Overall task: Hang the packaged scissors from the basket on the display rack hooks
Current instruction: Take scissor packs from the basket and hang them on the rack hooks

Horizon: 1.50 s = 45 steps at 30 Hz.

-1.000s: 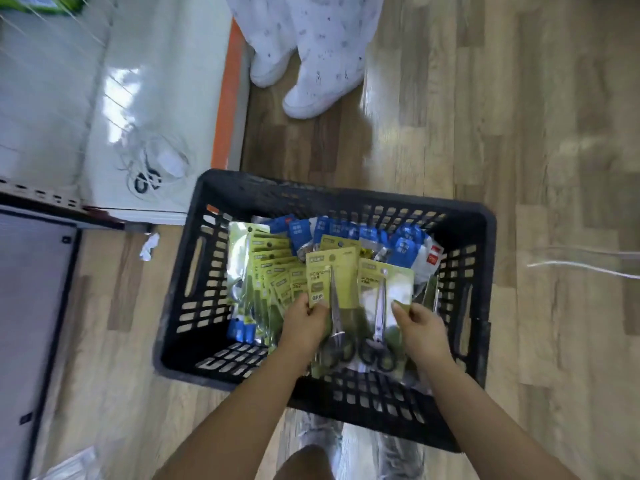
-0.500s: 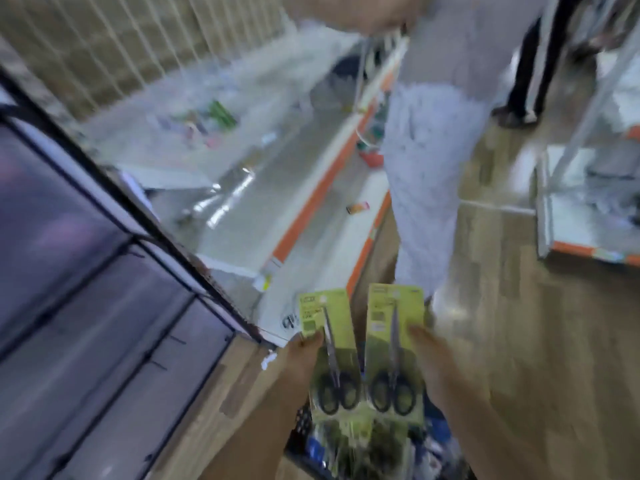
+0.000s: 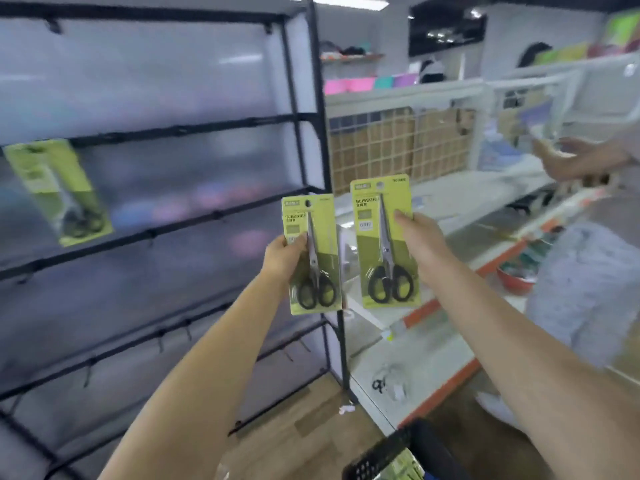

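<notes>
I hold two green packs of black-handled scissors upright in front of me. My left hand grips the left pack by its left edge. My right hand grips the right pack by its right edge, slightly higher. Both packs are raised near the right post of the black display rack, whose rails carry small hooks. Another green scissors pack hangs on the rack at the upper left, blurred. The black basket is at the bottom edge, with green packs inside.
A white shelf unit with orange trim stands right of the rack, with a wire grid panel behind. Another person in light trousers stands at the right, a hand reaching over the shelf. The floor is wood.
My hands lifted the two scissors packs out of the basket and raised them to mid-rack height. My view swung up from the basket on the floor to the rack.
</notes>
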Available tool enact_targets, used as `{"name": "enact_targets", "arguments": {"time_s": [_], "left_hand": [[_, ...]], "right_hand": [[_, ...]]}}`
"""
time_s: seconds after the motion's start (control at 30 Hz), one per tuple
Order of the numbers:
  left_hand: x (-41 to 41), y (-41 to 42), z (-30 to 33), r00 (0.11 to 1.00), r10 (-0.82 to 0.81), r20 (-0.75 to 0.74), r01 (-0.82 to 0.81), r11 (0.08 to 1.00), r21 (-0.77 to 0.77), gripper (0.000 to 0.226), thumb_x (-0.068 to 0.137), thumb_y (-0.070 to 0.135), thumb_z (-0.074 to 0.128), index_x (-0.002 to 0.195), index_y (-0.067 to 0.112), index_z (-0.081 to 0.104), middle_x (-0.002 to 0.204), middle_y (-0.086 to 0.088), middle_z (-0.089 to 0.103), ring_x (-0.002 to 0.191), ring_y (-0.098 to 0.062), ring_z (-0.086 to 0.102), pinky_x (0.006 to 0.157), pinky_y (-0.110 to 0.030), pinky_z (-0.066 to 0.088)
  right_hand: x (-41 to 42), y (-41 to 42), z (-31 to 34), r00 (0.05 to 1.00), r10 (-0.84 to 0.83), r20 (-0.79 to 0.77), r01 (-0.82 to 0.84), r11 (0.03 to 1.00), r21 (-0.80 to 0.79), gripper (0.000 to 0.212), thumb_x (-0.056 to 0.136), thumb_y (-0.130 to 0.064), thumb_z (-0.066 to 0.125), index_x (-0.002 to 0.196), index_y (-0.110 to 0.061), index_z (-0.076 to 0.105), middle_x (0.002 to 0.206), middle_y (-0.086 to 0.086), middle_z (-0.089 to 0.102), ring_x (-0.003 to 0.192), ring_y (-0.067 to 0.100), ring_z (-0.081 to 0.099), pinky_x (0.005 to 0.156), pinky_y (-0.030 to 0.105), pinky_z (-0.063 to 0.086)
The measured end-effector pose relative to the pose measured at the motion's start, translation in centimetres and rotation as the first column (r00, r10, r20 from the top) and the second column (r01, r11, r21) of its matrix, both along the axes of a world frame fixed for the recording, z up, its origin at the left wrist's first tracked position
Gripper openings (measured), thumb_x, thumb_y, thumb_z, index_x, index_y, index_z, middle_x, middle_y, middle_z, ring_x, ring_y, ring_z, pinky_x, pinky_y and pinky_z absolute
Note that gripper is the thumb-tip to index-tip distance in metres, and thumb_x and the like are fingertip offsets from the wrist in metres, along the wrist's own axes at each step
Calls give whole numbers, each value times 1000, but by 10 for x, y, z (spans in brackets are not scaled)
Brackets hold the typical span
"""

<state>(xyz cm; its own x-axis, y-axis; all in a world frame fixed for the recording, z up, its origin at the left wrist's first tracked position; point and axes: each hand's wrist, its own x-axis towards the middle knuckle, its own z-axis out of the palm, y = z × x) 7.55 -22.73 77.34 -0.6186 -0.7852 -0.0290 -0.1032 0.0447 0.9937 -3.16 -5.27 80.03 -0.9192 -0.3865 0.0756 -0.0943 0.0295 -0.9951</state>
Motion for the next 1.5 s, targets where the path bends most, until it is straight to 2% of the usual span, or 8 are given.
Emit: {"name": "enact_targets", "arguments": {"time_s": [0.17, 0.37, 0.6, 0.87, 0.97, 1.17, 1.37, 1.5], "left_hand": [[84, -43, 27, 978, 194, -77, -196, 980, -23, 13, 94, 27, 55, 88, 15, 56, 76, -2, 56, 63, -15, 50, 68, -29, 46], [182, -96, 22, 903, 423, -79, -424, 906, 9, 11, 92, 29, 57, 87, 19, 58, 98, -5, 64, 95, -27, 59, 95, -41, 47], [256, -155, -6, 808, 583, -82, -581, 812, 54, 12, 94, 24, 55, 96, 12, 57, 81, 6, 55, 85, -18, 49, 80, -29, 36], [286, -222, -11, 793, 603, -90, -601, 798, 45, 14, 93, 23, 56, 86, 12, 58, 81, 2, 59, 76, -14, 53, 76, -29, 40], [290, -245, -1, 797, 593, -109, -597, 802, 2, 17, 93, 24, 56, 90, 8, 56, 80, 0, 57, 70, -11, 48, 63, -24, 37], [292, -279, 33, 804, 571, -165, -582, 813, -18, 26, 92, 27, 58, 71, 17, 48, 68, 3, 49, 64, -13, 44, 78, -30, 35], [297, -304, 58, 811, 557, -179, -576, 813, -84, 27, 91, 32, 58, 72, 18, 47, 71, -1, 52, 72, -20, 50, 71, -31, 42], [298, -314, 62, 815, 546, -192, -567, 820, -78, 20, 91, 33, 59, 83, 16, 52, 88, -7, 59, 88, -26, 55, 83, -39, 47]], "right_hand": [[56, -71, 24, 975, 214, -56, -215, 977, -4, 32, 98, -32, 46, 121, -10, 54, 114, 2, 53, 100, 18, 46, 87, 29, 34], [128, -157, 9, 902, 430, -38, -430, 903, 12, 28, 96, -32, 50, 113, -11, 59, 106, 3, 58, 96, 19, 52, 86, 30, 39], [190, -243, -28, 858, 513, 43, -514, 857, 40, 23, 97, -27, 50, 102, -8, 62, 97, 6, 61, 88, 19, 52, 77, 27, 35], [222, -329, -18, 859, 511, 28, -512, 857, 68, 32, 94, -38, 51, 97, -8, 59, 105, 11, 62, 82, 20, 52, 75, 32, 39], [227, -356, 7, 869, 494, -34, -492, 870, 37, 43, 94, -39, 51, 107, 1, 59, 115, 18, 59, 97, 28, 57, 85, 39, 44], [231, -400, 61, 886, 445, -133, -453, 891, -38, 40, 94, -40, 51, 92, -1, 57, 76, 5, 47, 77, 21, 45, 63, 32, 35], [233, -427, 87, 890, 420, -177, -440, 894, -89, 48, 93, -42, 50, 104, 4, 59, 87, 7, 52, 80, 19, 48, 88, 43, 46], [235, -438, 88, 886, 430, -174, -452, 884, -117, 35, 94, -40, 49, 74, -12, 51, 67, 0, 41, 65, 15, 40, 59, 30, 36]]}}
